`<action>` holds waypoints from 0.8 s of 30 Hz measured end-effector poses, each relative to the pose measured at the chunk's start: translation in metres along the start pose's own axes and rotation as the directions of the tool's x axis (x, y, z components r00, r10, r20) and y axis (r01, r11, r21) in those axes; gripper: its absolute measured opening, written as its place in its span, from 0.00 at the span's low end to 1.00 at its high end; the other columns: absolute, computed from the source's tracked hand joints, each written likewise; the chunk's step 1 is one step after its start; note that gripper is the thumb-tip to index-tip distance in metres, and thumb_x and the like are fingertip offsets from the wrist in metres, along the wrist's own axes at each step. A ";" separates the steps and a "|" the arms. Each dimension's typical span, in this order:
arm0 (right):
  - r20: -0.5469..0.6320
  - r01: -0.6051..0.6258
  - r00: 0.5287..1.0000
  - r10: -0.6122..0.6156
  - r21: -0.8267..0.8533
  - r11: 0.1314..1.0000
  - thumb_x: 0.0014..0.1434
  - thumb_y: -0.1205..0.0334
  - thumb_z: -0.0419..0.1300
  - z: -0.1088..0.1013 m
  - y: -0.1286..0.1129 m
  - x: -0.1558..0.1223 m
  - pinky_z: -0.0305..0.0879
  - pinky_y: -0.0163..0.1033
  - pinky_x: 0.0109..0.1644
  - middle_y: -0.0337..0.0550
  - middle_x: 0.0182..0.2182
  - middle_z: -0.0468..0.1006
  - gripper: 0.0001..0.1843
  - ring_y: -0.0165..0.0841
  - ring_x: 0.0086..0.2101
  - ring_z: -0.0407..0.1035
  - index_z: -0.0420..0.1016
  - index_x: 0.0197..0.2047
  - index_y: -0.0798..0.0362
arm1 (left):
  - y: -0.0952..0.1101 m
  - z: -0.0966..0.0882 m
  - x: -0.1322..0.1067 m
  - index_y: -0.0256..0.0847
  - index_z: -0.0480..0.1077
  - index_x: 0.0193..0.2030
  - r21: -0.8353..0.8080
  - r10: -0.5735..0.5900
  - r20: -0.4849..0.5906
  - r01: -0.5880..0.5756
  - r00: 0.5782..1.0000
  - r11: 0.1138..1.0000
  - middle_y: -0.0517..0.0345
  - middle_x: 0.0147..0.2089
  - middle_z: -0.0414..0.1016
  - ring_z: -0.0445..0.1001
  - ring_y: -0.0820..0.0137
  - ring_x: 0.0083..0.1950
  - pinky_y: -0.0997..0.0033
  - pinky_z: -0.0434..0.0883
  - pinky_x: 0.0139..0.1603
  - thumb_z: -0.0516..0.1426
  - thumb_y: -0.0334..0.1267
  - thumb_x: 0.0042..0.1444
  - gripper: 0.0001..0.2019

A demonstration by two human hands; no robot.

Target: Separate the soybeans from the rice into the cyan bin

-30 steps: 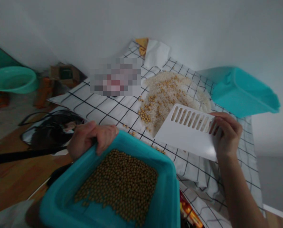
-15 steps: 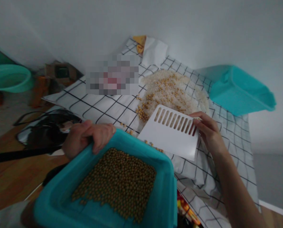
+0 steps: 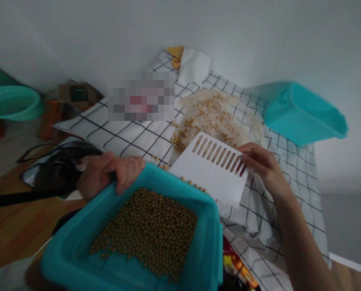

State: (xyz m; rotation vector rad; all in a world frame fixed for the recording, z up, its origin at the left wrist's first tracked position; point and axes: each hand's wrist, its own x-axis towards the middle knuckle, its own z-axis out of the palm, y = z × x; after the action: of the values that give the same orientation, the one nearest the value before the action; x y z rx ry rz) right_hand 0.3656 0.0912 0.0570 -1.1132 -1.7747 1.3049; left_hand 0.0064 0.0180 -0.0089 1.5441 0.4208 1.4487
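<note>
My left hand (image 3: 112,173) grips the far left rim of a teal plastic bin (image 3: 210,226), tilted near my body. Many round brown soybeans (image 3: 147,230) cover much of its floor. In my right hand (image 3: 261,163) is a white slotted plastic board (image 3: 207,173), pinched at its right edge. The board leans close to the bin's far rim, and a few beans lie along its lower edge. Beyond it, a spread heap of rice mixed with yellow beans (image 3: 209,115) lies on the checked cloth.
A second teal bin (image 3: 304,115) rests tilted at the table's right side. White paper (image 3: 195,66) lies at the far end of the checked cloth (image 3: 132,141). On the left are a green basin (image 3: 12,103), a cardboard box (image 3: 79,95) and a black bag (image 3: 59,165).
The white board, held by my right hand, has shifted slightly left and nearer the bin. The bin and my left hand stay nearly in place; the whole view has drifted a little.
</note>
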 end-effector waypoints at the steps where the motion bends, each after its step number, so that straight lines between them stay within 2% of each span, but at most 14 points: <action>1: 0.009 -0.010 1.000 0.010 -0.007 1.000 0.64 0.53 0.67 0.001 0.001 0.000 0.70 0.36 0.28 0.38 0.27 0.81 0.09 0.32 0.25 0.75 0.80 0.41 0.50 | 0.000 -0.001 0.000 0.43 0.64 0.20 -0.003 -0.003 0.010 0.003 1.000 1.000 0.61 0.11 0.59 0.59 0.69 0.15 0.59 0.61 0.29 0.45 0.49 0.73 0.28; 5: 0.004 0.005 1.000 -0.005 0.011 1.000 0.65 0.51 0.67 0.004 0.005 0.001 0.68 0.36 0.27 0.37 0.26 0.81 0.11 0.32 0.24 0.74 0.81 0.42 0.49 | -0.002 -0.004 0.000 0.43 0.63 0.20 -0.012 -0.026 0.009 0.026 1.000 1.000 0.61 0.11 0.60 0.60 0.69 0.15 0.59 0.61 0.30 0.45 0.49 0.73 0.29; 9: -0.057 0.022 0.998 -0.021 0.026 0.999 0.64 0.52 0.67 0.004 0.007 0.001 0.68 0.37 0.26 0.37 0.25 0.80 0.10 0.32 0.23 0.72 0.82 0.40 0.49 | -0.001 -0.004 0.000 0.42 0.64 0.20 -0.017 -0.018 0.045 0.019 0.999 1.000 0.61 0.11 0.60 0.60 0.70 0.15 0.59 0.62 0.30 0.43 0.48 0.73 0.29; 12: -0.097 0.020 0.995 -0.014 0.064 0.998 0.63 0.53 0.68 0.003 0.008 0.000 0.68 0.37 0.26 0.36 0.24 0.79 0.08 0.32 0.22 0.71 0.83 0.40 0.48 | 0.000 -0.001 -0.001 0.42 0.64 0.20 -0.025 -0.025 0.009 0.025 1.000 0.999 0.60 0.12 0.61 0.59 0.69 0.15 0.59 0.61 0.30 0.40 0.45 0.74 0.30; 15: -0.105 0.029 0.994 -0.018 0.107 0.994 0.63 0.54 0.69 0.003 0.009 -0.001 0.68 0.37 0.26 0.35 0.23 0.79 0.07 0.31 0.21 0.70 0.84 0.40 0.47 | 0.000 0.000 -0.001 0.42 0.63 0.20 -0.031 -0.001 -0.014 0.001 1.000 1.000 0.61 0.12 0.60 0.59 0.70 0.15 0.59 0.61 0.30 0.43 0.46 0.74 0.29; 18: -0.116 0.042 0.993 -0.024 0.155 0.987 0.62 0.54 0.69 0.005 0.007 -0.001 0.66 0.35 0.25 0.34 0.21 0.77 0.06 0.30 0.20 0.69 0.84 0.39 0.46 | -0.001 -0.001 -0.001 0.41 0.63 0.20 -0.013 0.011 0.018 -0.011 1.000 1.000 0.61 0.13 0.61 0.60 0.71 0.15 0.60 0.62 0.30 0.47 0.49 0.73 0.28; 24: -0.220 0.069 0.975 -0.030 0.172 0.983 0.61 0.55 0.69 0.006 0.000 -0.003 0.63 0.34 0.23 0.34 0.20 0.73 0.06 0.29 0.20 0.66 0.84 0.37 0.47 | -0.002 -0.002 0.001 0.40 0.63 0.20 -0.027 0.017 0.045 -0.015 0.999 1.000 0.62 0.14 0.62 0.62 0.73 0.17 0.64 0.64 0.34 0.46 0.50 0.74 0.30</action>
State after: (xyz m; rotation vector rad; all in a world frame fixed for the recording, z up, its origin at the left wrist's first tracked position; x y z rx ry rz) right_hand 0.3618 0.0859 0.0549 -1.0597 -1.4864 1.2363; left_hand 0.0050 0.0204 -0.0099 1.5588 0.3613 1.4236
